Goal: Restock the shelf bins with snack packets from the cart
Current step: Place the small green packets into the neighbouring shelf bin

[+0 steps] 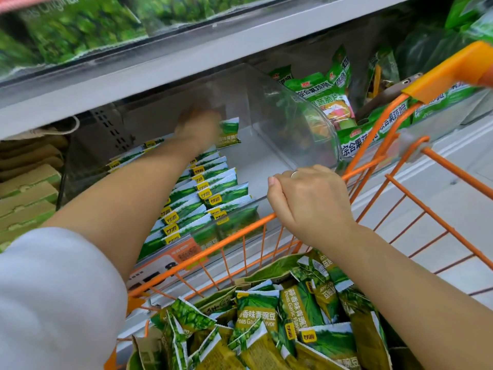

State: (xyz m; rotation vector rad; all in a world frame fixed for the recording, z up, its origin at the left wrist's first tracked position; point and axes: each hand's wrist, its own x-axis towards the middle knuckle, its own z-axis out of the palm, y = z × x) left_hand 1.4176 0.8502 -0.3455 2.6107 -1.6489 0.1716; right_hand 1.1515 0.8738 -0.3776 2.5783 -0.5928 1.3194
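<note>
Left hand (pixel 198 126) holds one packet (pixel 229 132) in bin (pixel 266 161); right hand (pixel 309 201) grips cart (pixel 240 228) rim

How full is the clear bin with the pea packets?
Partly full. The clear bin holds rows of pea packets on its left side; the right side shows bare floor.
</note>
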